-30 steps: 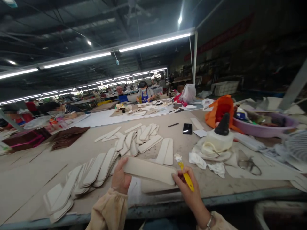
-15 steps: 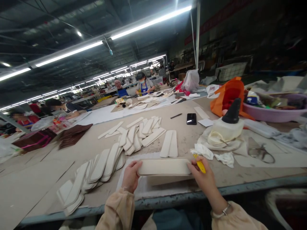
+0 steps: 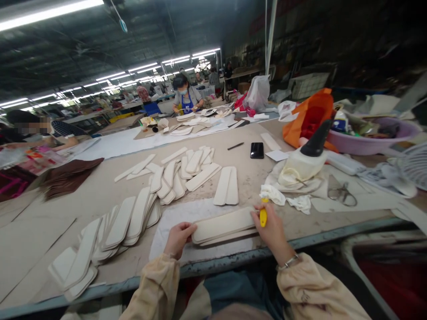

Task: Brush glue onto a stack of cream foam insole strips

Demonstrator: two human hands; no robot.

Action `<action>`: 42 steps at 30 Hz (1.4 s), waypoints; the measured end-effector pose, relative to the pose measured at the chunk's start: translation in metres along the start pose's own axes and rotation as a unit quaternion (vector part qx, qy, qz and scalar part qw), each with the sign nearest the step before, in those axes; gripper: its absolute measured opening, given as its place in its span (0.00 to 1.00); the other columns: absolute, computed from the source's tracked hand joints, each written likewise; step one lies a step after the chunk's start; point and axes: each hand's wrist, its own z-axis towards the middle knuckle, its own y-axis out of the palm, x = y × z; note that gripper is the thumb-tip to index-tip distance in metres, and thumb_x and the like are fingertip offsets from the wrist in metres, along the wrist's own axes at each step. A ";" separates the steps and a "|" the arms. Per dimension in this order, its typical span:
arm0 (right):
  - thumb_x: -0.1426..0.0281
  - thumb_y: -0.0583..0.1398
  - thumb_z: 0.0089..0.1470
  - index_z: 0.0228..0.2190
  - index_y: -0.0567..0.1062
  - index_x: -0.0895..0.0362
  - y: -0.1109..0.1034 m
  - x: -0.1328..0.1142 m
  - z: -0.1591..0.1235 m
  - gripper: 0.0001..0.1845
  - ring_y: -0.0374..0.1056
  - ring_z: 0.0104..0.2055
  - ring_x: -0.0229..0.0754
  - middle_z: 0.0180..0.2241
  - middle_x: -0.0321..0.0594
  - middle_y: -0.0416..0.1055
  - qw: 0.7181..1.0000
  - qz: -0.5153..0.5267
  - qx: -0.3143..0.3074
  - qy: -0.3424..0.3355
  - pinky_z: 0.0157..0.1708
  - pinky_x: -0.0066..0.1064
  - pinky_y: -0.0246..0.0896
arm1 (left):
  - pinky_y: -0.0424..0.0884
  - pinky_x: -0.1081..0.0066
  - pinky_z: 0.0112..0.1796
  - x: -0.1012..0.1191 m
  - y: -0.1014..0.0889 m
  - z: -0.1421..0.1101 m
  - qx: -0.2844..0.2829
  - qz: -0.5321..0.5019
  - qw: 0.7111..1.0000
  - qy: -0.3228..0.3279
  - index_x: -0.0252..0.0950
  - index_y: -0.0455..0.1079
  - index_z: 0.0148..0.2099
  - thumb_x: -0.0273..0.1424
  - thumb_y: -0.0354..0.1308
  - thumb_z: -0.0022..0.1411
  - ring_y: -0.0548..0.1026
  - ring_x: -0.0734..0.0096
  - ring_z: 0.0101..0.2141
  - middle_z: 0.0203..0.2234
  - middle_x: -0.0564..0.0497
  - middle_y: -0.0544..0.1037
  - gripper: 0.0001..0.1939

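A long cream strip with rounded corners [image 3: 222,226] is held level above the table's front edge. My left hand [image 3: 179,239] pinches its left end between thumb and fingers. At the other end my right hand [image 3: 272,229] grips the strip, while a yellow-handled tool [image 3: 263,217] stays tucked in the same hand; its working end is hard to make out. Below the held strip, a second strip edge [image 3: 230,236] shows, over a white sheet [image 3: 196,209]. Overlapping strips [image 3: 138,218] lie in a row to the left, and two more [image 3: 226,186] rest just beyond my hands.
On the right stand a black-nozzled bottle [image 3: 305,162], crumpled white tissue [image 3: 272,194], scissors [image 3: 343,194], an orange bag [image 3: 308,118] and a purple basin [image 3: 370,138]. A phone [image 3: 256,150] and a pen [image 3: 235,146] lie mid-table. Co-workers sit beyond, one in a blue apron [image 3: 188,104].
The view has shifted, so the table's things sit further left and higher. The strip's right end has tilted up, with both hands keeping hold; the lower strip edge now sits closer beneath it.
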 end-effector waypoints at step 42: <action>0.74 0.53 0.57 0.38 0.67 0.56 0.004 -0.002 -0.007 0.06 0.71 0.42 0.49 0.38 0.47 0.74 0.980 -0.157 -0.014 -0.117 0.43 0.42 0.68 | 0.69 0.79 0.25 0.000 -0.009 0.009 -0.073 0.047 0.994 -0.068 0.33 0.73 0.35 0.33 0.72 0.40 0.73 0.75 0.25 0.24 0.53 0.77 0.19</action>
